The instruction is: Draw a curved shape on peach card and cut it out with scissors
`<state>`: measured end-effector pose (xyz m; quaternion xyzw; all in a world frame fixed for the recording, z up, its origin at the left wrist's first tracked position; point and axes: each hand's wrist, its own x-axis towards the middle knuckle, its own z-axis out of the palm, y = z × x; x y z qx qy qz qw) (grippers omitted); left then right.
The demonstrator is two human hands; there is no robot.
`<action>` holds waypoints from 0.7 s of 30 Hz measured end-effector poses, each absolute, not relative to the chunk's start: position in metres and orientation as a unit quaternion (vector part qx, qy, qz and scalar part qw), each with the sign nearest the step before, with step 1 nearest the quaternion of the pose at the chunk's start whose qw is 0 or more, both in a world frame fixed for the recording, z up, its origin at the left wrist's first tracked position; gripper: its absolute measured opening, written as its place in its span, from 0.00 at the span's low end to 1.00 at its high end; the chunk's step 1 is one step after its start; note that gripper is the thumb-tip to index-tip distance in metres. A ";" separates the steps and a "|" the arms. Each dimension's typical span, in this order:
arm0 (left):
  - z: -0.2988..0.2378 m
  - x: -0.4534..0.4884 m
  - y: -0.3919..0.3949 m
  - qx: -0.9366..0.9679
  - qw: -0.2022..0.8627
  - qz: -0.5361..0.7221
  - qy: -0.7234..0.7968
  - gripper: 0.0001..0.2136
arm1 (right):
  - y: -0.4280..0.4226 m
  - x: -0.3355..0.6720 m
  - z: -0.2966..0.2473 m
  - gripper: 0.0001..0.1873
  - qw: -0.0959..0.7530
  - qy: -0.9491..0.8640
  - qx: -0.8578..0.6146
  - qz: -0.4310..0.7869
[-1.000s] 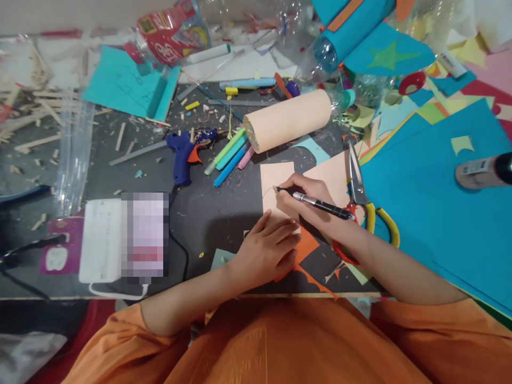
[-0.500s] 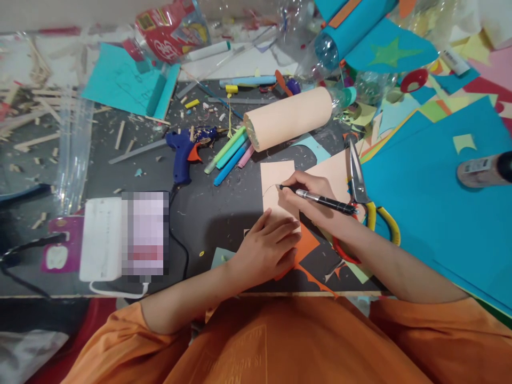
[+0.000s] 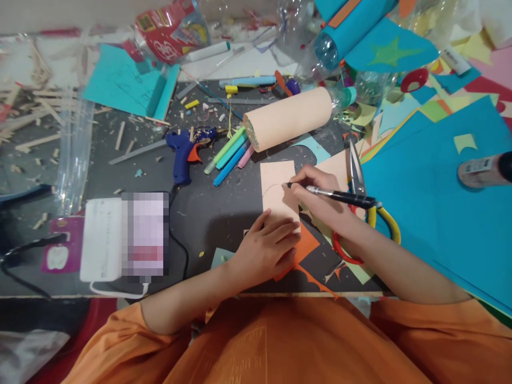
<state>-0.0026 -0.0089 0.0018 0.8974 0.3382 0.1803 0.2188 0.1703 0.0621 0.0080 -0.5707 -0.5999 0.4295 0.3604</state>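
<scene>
A small peach sheet of paper (image 3: 277,173) lies on the dark table, with a thin curved line drawn across it. My right hand (image 3: 320,192) grips a black pen (image 3: 346,198), its tip at the right end of that line. Fingers stretched, my left hand (image 3: 268,245) lies flat on the paper's lower part and covers it. Beside my right wrist are scissors (image 3: 357,170) with red and yellow handles, partly hidden under the arm. Orange paper scraps (image 3: 307,244) stick out below the peach sheet.
A bottle wrapped in peach paper (image 3: 292,117) lies behind the sheet, next to several markers (image 3: 232,154). A blue glue gun (image 3: 182,154) and a phone (image 3: 148,234) are to the left. Large blue paper (image 3: 432,213) covers the right side, bearing a small bottle (image 3: 484,170).
My right hand has moved slightly right with the pen, and the curved line is longer. The pen leans further right. My left hand has stayed in place.
</scene>
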 end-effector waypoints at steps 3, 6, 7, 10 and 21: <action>0.002 -0.003 -0.008 0.901 0.217 0.173 0.334 0.11 | 0.067 0.174 0.009 0.06 0.392 -0.564 -0.591 0.423; 0.003 -0.003 -0.006 0.903 0.210 0.189 0.323 0.11 | 0.070 0.175 0.009 0.04 0.405 -0.529 -0.580 0.469; 0.003 -0.003 -0.005 0.903 0.208 0.199 0.319 0.10 | 0.071 0.175 0.008 0.03 0.411 -0.516 -0.572 0.488; 0.002 -0.005 -0.002 0.901 0.209 0.215 0.314 0.11 | 0.071 0.175 0.004 0.03 0.430 -0.483 -0.549 0.530; -0.008 -0.010 0.008 0.926 0.096 0.134 0.340 0.22 | 0.077 0.179 0.003 0.05 0.376 -0.524 -0.518 0.562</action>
